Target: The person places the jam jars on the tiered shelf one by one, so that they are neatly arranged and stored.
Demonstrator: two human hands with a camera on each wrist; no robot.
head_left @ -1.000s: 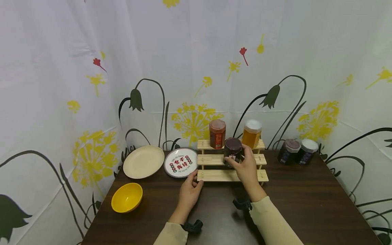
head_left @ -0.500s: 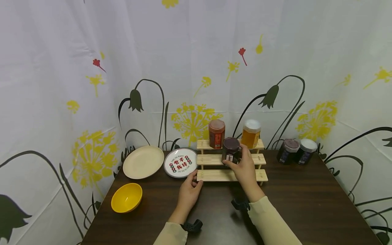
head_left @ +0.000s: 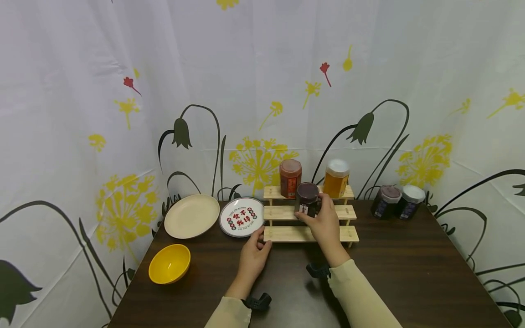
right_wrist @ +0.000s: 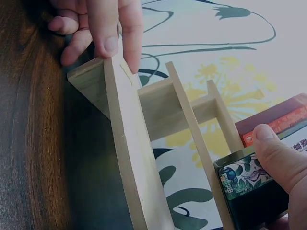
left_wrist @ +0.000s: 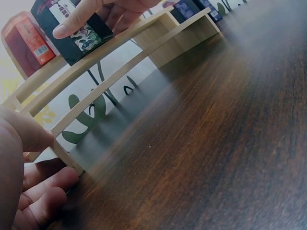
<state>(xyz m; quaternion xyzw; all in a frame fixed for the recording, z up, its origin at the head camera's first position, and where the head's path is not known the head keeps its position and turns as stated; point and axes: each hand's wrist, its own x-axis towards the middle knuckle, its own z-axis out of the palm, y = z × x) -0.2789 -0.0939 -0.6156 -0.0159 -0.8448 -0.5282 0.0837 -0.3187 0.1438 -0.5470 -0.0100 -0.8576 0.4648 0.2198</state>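
Note:
My right hand [head_left: 326,224] grips a dark jar [head_left: 307,199] with a purplish lid, thumb across its label. The jar stands at the middle step of a three-tier wooden rack [head_left: 283,234], its base right at that slat in the right wrist view. At the rack's left end, my left hand [head_left: 253,254] pinches the end of the lowest slat, thumb on top in the left wrist view. On the top step are a red-brown jar [head_left: 290,178] at the left and an amber jar [head_left: 337,179] with a white lid at the right.
Two dark jars, one purple-lidded [head_left: 386,202] and one white-lidded [head_left: 410,202], stand right of the rack. Left of it lie a white plate with red print [head_left: 242,217], a cream plate [head_left: 192,217] and a yellow bowl [head_left: 170,264]. A patterned curtain [head_left: 254,91] hangs behind the dark table [head_left: 410,273].
My right hand has shifted the dark jar slightly left along the middle step. The left hand has kept its place at the rack's end.

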